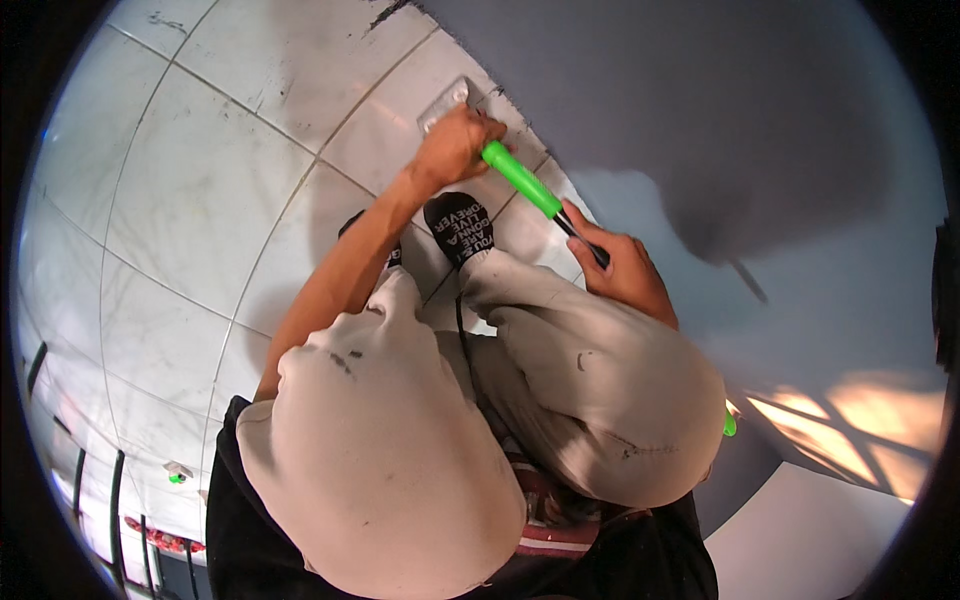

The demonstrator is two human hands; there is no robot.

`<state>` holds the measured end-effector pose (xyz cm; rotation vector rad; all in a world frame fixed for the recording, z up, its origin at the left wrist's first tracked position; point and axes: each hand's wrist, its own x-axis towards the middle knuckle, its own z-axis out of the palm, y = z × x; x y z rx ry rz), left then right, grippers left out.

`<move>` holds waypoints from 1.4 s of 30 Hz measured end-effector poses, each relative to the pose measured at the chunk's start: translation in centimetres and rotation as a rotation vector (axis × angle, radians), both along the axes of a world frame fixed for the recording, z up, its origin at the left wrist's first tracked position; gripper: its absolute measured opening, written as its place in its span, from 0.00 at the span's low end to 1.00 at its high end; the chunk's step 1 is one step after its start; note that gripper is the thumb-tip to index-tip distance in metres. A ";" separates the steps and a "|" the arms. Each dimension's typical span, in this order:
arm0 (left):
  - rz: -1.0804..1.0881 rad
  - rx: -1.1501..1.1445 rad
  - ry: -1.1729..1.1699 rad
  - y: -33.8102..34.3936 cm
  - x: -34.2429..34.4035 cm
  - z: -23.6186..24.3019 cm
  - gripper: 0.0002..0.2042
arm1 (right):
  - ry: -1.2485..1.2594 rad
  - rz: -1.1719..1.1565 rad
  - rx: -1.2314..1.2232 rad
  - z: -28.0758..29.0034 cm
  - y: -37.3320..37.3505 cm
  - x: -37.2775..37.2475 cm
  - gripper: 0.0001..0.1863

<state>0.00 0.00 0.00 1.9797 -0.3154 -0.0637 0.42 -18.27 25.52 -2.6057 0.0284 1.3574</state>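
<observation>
My left hand (458,145) is closed low over the tiles beside the wall's foot. A flat pale-metal blade (447,103) shows just beyond its knuckles. From behind that hand a bright green handle (525,180) with a black end (588,240) slants toward my right hand (625,265), whose fingers and thumb wrap the black part. Together these look like one long-handled scraper, though my left hand hides where blade and handle meet. Both hands are in front of my bent knees, in light trousers with dark smudges.
White marbled floor tiles (215,160) spread left, and a grey wall (680,110) rises close on the right. Dark marks line their joint. My feet in dark printed socks (460,225) are near the tool. Black bars (118,510) stand at lower left; a green piece (730,424) shows beyond my right knee.
</observation>
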 end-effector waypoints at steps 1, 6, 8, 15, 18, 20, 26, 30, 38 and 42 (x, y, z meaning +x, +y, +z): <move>0.039 -0.010 -0.030 0.7 1.1 -0.5 0.10 | -0.029 0.000 -0.017 0.0 1.2 0.5 0.26; -0.100 0.298 -0.086 8.8 4.8 -1.0 0.14 | -0.130 0.024 0.120 -3.6 4.4 1.5 0.24; 0.006 0.166 -0.219 9.2 3.2 0.8 0.21 | -0.176 0.051 0.193 -3.2 3.4 0.5 0.25; 0.374 -0.062 -0.109 13.8 -4.0 4.7 0.21 | -0.118 -0.003 0.163 -4.4 0.9 0.1 0.31; 0.492 0.052 -0.065 17.6 -6.1 5.3 0.24 | -0.193 -0.007 0.339 -8.6 0.9 -0.9 0.32; 0.563 0.022 -0.048 19.1 -6.1 6.4 0.24 | -0.261 -0.058 0.448 -12.0 -0.7 -2.3 0.32; 0.620 0.241 -0.011 21.9 -4.2 11.4 0.23 | -0.356 -0.004 0.711 -20.3 -5.1 -2.1 0.29; 0.638 0.367 0.082 22.2 -8.5 15.2 0.22 | -0.143 0.050 0.641 -15.4 0.0 0.5 0.25; 0.416 0.415 0.073 20.1 -6.1 16.7 0.30 | -0.187 0.181 0.760 -13.7 1.5 4.9 0.25; 0.269 0.388 0.011 19.4 -2.8 14.9 0.33 | -0.192 0.222 0.709 -10.1 4.5 6.5 0.26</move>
